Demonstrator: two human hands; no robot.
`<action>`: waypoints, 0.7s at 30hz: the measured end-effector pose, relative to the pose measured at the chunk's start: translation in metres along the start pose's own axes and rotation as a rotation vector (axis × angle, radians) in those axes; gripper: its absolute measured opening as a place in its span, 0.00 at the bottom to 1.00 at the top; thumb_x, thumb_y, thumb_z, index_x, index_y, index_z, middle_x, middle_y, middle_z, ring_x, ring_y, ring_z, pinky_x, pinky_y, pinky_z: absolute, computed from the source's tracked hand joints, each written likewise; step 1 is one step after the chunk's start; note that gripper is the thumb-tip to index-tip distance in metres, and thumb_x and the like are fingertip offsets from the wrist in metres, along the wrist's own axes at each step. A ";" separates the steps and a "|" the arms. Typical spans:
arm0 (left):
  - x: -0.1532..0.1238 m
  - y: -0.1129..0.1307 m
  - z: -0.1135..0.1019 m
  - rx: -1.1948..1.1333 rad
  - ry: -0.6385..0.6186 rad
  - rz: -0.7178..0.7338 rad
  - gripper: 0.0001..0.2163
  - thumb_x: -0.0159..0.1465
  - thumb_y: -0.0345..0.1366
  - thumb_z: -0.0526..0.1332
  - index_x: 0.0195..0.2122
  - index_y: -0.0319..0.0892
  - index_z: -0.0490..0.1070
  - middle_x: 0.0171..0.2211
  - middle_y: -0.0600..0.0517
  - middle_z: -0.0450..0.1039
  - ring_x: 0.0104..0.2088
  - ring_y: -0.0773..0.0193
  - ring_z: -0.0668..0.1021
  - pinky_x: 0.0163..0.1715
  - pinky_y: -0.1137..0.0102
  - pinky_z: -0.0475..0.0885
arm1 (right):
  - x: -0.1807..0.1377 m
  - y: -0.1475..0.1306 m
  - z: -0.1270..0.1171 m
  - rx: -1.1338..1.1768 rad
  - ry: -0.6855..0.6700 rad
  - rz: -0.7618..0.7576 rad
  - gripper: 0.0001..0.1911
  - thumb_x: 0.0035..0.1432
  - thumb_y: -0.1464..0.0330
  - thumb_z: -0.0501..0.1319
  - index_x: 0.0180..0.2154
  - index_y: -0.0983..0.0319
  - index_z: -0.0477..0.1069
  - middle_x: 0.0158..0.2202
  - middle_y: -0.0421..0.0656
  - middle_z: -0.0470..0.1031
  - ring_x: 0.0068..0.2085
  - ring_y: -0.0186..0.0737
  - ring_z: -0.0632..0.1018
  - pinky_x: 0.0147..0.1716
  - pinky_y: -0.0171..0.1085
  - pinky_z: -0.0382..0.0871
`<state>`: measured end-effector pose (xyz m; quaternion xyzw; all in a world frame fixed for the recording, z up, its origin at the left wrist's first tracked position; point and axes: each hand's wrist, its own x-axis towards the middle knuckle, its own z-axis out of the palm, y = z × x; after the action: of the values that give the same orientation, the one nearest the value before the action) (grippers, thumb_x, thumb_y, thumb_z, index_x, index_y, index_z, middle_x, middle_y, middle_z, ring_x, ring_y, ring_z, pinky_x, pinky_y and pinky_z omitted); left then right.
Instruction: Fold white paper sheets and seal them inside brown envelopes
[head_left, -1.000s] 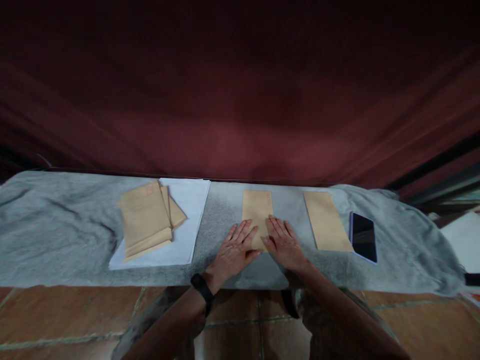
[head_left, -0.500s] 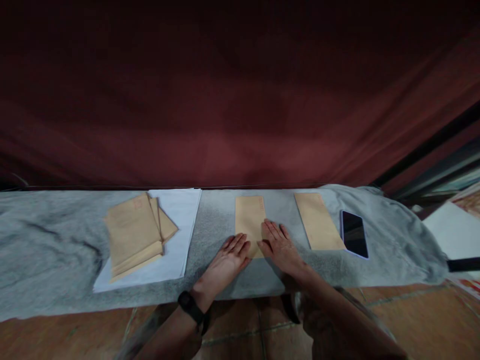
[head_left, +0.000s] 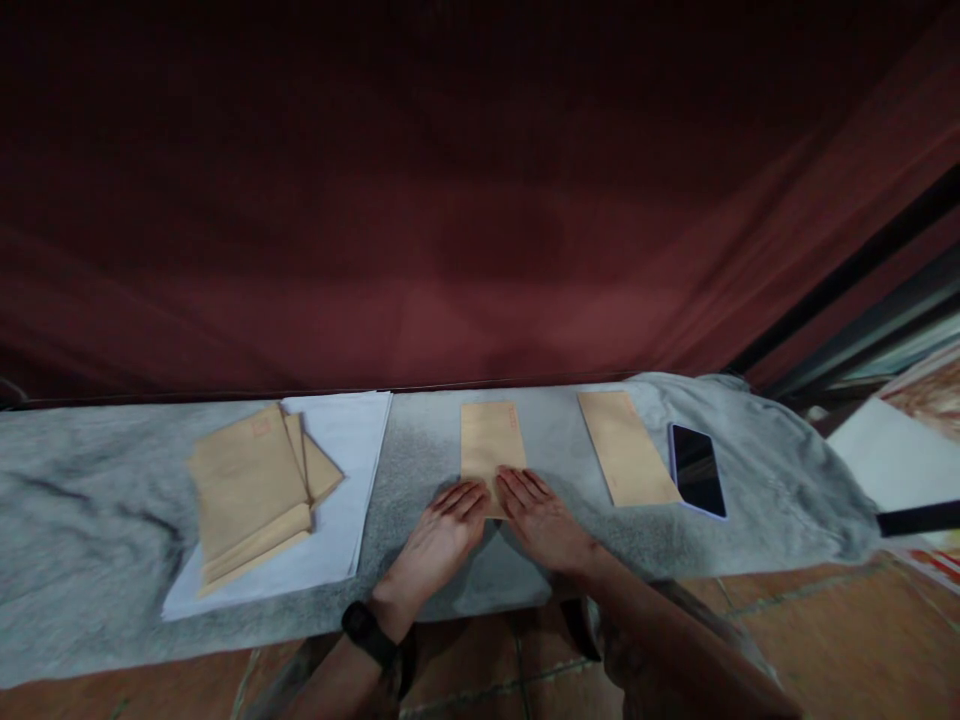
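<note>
A brown paper envelope point(head_left: 491, 437) with small red print at its upper right lies flat in front of me on the grey cloth. Across its near end rests my left hand point(head_left: 453, 518), palm down, fingers stretched out. My right hand point(head_left: 534, 512) lies flat on the same near end, its fingertips close to those of the left. Both hands are open and grip nothing. They cover the envelope's lower corners. Another brown envelope point(head_left: 627, 450) lies to the right, beyond my right hand.
A phone point(head_left: 698, 470) lies beside the right envelope, touching its corner. At left, a pile of brown envelopes point(head_left: 251, 480) sits on white paper sheets point(head_left: 349, 430). Grey cloth point(head_left: 420, 450) covers the narrow surface. A dark red curtain point(head_left: 480, 250) hangs behind it.
My right hand has slid left and nearer me along the envelope, closer to my left hand. The whole view has shifted slightly.
</note>
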<state>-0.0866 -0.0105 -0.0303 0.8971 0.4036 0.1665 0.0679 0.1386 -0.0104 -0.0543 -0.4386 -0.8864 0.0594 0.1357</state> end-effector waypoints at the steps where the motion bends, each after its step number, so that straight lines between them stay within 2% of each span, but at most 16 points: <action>1: 0.001 -0.002 -0.002 -0.021 0.049 -0.022 0.20 0.71 0.30 0.54 0.64 0.45 0.69 0.62 0.44 0.74 0.63 0.55 0.75 0.65 0.55 0.69 | 0.002 0.000 -0.004 0.012 0.007 0.024 0.30 0.69 0.72 0.51 0.70 0.63 0.59 0.70 0.53 0.64 0.70 0.48 0.67 0.69 0.51 0.61; 3: 0.005 -0.006 -0.005 -0.100 0.182 -0.129 0.25 0.72 0.36 0.55 0.70 0.47 0.59 0.69 0.44 0.65 0.68 0.54 0.69 0.68 0.53 0.64 | 0.007 0.003 -0.016 0.092 0.050 0.092 0.31 0.69 0.73 0.50 0.71 0.62 0.59 0.70 0.51 0.66 0.67 0.47 0.70 0.68 0.49 0.64; 6: 0.013 -0.010 -0.005 -0.374 0.370 -0.405 0.34 0.71 0.45 0.59 0.75 0.47 0.48 0.74 0.41 0.55 0.72 0.50 0.62 0.69 0.50 0.63 | 0.015 0.008 -0.032 0.402 0.207 0.253 0.27 0.73 0.64 0.48 0.68 0.60 0.63 0.65 0.50 0.73 0.63 0.48 0.74 0.65 0.49 0.68; 8: 0.020 -0.009 -0.001 -0.671 0.388 -0.594 0.36 0.69 0.49 0.61 0.74 0.46 0.48 0.72 0.38 0.58 0.70 0.48 0.65 0.66 0.49 0.67 | 0.020 0.009 -0.035 0.699 0.347 0.425 0.29 0.74 0.55 0.45 0.63 0.61 0.70 0.58 0.51 0.79 0.59 0.50 0.78 0.61 0.50 0.71; 10: 0.025 -0.004 0.005 -1.024 0.309 -0.734 0.36 0.68 0.51 0.62 0.73 0.46 0.52 0.68 0.37 0.66 0.65 0.48 0.73 0.61 0.50 0.73 | 0.026 0.005 -0.031 0.986 0.467 0.579 0.34 0.73 0.48 0.43 0.60 0.63 0.72 0.54 0.52 0.81 0.56 0.51 0.80 0.58 0.51 0.75; 13: 0.032 0.014 0.010 -1.507 0.173 -0.794 0.33 0.67 0.52 0.64 0.69 0.45 0.58 0.58 0.37 0.76 0.55 0.51 0.81 0.54 0.54 0.78 | 0.031 -0.008 -0.020 1.247 0.565 0.652 0.38 0.70 0.42 0.44 0.63 0.62 0.69 0.56 0.53 0.80 0.57 0.52 0.80 0.57 0.53 0.75; 15: 0.037 0.028 0.011 -1.685 0.150 -0.796 0.32 0.63 0.52 0.69 0.64 0.46 0.65 0.53 0.41 0.79 0.49 0.54 0.84 0.49 0.58 0.80 | 0.031 -0.018 -0.014 1.294 0.576 0.632 0.39 0.69 0.41 0.45 0.64 0.61 0.68 0.55 0.53 0.80 0.58 0.52 0.79 0.57 0.54 0.75; 19: 0.047 0.048 0.009 -1.804 0.222 -0.767 0.25 0.55 0.48 0.76 0.49 0.43 0.75 0.48 0.46 0.81 0.44 0.58 0.84 0.44 0.66 0.80 | 0.026 -0.031 -0.012 1.225 0.509 0.564 0.37 0.71 0.43 0.42 0.63 0.60 0.69 0.55 0.52 0.80 0.58 0.50 0.79 0.58 0.52 0.75; 21: 0.051 0.048 0.010 -1.799 0.294 -0.783 0.21 0.55 0.47 0.76 0.44 0.42 0.77 0.45 0.47 0.82 0.45 0.58 0.84 0.43 0.68 0.79 | 0.024 -0.035 -0.013 1.194 0.479 0.559 0.35 0.71 0.44 0.45 0.61 0.60 0.71 0.54 0.52 0.81 0.58 0.50 0.79 0.60 0.52 0.73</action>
<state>-0.0178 -0.0040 -0.0144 0.2848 0.3992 0.4865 0.7231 0.1017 -0.0123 -0.0296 -0.5015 -0.5020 0.4704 0.5245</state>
